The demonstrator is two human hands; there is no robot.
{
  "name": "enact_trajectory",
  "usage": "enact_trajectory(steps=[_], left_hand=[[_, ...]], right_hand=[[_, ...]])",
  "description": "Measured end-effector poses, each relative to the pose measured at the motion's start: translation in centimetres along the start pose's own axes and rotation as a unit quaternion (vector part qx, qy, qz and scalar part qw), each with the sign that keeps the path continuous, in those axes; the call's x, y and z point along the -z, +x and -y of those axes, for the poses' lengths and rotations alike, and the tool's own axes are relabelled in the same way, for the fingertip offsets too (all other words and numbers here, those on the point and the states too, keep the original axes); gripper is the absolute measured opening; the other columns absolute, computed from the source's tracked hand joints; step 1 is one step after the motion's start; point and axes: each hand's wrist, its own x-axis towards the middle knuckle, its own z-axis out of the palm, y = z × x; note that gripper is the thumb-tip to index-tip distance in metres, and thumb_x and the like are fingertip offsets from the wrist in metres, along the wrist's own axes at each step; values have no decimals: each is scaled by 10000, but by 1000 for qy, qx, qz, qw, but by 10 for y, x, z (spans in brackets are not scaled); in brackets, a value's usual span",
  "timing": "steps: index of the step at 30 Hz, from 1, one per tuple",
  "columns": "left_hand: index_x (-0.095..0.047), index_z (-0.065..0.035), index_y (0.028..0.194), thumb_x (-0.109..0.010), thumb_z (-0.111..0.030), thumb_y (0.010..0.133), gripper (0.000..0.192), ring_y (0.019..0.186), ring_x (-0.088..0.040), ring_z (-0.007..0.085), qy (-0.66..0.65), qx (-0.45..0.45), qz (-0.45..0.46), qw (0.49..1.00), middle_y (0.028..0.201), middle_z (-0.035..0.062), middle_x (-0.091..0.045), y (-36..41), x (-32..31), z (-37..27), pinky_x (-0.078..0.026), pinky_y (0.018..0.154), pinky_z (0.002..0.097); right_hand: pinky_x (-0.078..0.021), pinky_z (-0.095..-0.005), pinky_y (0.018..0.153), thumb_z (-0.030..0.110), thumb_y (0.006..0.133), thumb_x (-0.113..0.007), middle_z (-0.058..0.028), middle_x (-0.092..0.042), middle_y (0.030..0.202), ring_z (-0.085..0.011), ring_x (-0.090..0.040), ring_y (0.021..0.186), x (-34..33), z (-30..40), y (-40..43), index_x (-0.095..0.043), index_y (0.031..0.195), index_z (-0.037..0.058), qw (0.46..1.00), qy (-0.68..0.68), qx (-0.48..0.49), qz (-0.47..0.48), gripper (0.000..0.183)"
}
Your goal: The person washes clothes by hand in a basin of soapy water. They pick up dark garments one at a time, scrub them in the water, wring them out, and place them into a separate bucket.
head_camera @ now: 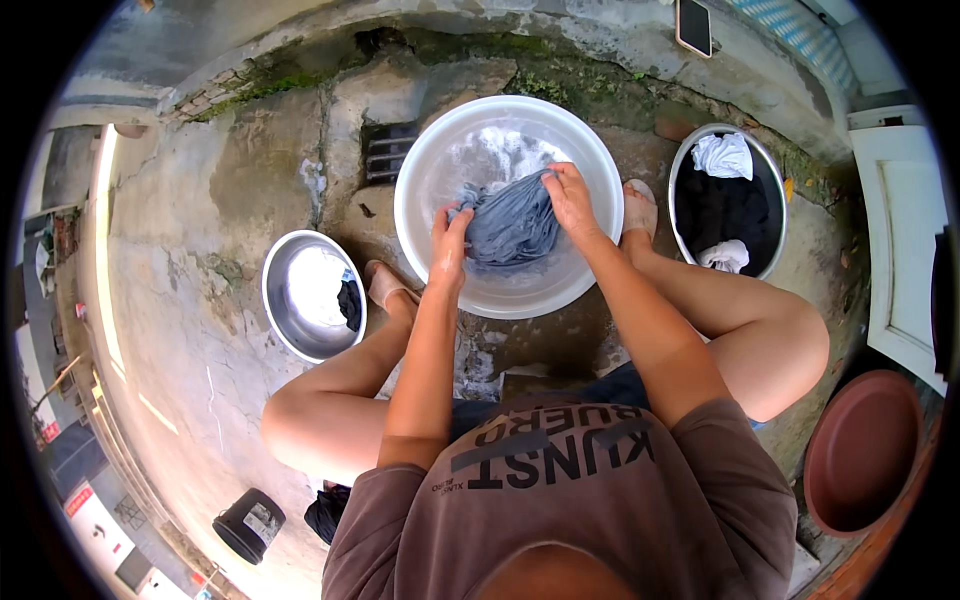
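A wet blue-grey cloth (514, 225), bunched up, is stretched between my hands inside a large white plastic basin (431, 157). On its left end, my left hand (451, 238) grips the crumpled fabric near the basin's left side. Higher up on the right, my right hand (571, 199) pinches a gathered edge of the same cloth. Cloudy, sudsy water shows around the fabric. What kind of garment it is cannot be made out.
To the left stands a metal basin (281, 300) with a small dark cloth (349, 304). At right, another metal basin (780, 217) holds dark and white laundry. A drain grate (390, 155) lies beyond. A smartphone (694, 28) rests on the ledge, and a black bucket (249, 525) stands behind left.
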Motion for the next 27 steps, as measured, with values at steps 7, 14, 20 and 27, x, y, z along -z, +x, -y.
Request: enact_trajectory(steps=[7,14,20,27], left_hand=[[-491,-62,1214,-688,-70,750,504,866,-574,219,284,-306,-89,904,1026,135,-574,2,54,-47,-480,772,314],[-486,-60,1093,-466,123,731,406,801,-524,113,-52,-429,-24,902,978,37,-522,-59,47,-125,-467,662,252],[-519,-66,1090,-463,109,716,416,838,-470,78,50,-447,40,892,1033,17,-498,-66,11,-138,-375,728,186],[-469,-127,1262,-582,13,745,547,1017,-521,241,362,-366,66,855,1357,153,-271,24,-1,-21,-473,832,327]], right_hand=[[-420,-302,797,300,887,-514,-127,-632,862,-203,-562,813,59,68,24,-594,921,-60,968,232,-88,-35,371],[-442,-260,768,113,869,-530,-36,-612,861,-138,-574,820,111,85,60,-594,879,16,811,560,-121,-118,116],[-474,-369,780,145,772,-567,-181,-637,833,-326,-619,850,104,27,56,-560,1027,38,994,-61,-78,46,277],[-380,-456,969,237,810,-589,-115,-278,1424,-363,-372,1229,27,28,20,-487,1237,176,981,-161,15,105,443]])
